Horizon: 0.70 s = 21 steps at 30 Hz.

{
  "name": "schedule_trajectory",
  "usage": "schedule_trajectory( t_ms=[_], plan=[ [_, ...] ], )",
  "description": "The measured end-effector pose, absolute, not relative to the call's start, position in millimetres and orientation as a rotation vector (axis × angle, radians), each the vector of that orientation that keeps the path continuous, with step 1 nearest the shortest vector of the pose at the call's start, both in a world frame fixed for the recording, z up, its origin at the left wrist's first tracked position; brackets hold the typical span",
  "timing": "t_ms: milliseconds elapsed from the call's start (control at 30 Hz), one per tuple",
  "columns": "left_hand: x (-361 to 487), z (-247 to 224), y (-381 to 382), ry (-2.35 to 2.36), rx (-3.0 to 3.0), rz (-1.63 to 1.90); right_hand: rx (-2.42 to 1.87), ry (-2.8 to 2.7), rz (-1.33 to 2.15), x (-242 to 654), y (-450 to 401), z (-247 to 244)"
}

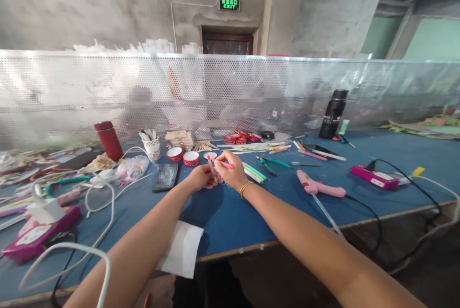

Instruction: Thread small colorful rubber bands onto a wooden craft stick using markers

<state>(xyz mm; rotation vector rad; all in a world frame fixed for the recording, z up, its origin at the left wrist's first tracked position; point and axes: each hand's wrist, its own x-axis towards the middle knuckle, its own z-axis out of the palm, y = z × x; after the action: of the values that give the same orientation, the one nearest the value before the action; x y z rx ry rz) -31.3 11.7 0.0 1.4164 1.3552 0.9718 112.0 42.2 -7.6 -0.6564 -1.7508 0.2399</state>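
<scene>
My right hand (230, 168) is closed around a pink pen (223, 163), which points left toward my other hand. Beside it, my left hand (204, 176) pinches a small thin light-brown stick (212, 170), partly hidden by the fingers. Both hands are close together above the blue table (212, 210). Small colourful bits (222, 181) lie just below and between them. Behind the hands stand red-rimmed round tins (191, 158) with white tops. Green and white pens (254, 173) lie right beside my right hand.
A black phone (166, 177), patterned cup (152, 149) and red bottle (108, 140) stand or lie left. White cables (112, 202) loop across the left side. On the right are teal pliers (275, 162), a pink glue gun (319, 187), a magenta power strip (374, 177) and a black bottle (333, 114).
</scene>
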Motion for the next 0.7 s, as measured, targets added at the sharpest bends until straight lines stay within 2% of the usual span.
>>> schedule_trajectory(
  t_ms=[700],
  plan=[
    [-34.1,-9.8,15.0,1.331,1.348,0.985,-0.678,-1.731,0.312,112.7,39.9,-6.1]
  ],
)
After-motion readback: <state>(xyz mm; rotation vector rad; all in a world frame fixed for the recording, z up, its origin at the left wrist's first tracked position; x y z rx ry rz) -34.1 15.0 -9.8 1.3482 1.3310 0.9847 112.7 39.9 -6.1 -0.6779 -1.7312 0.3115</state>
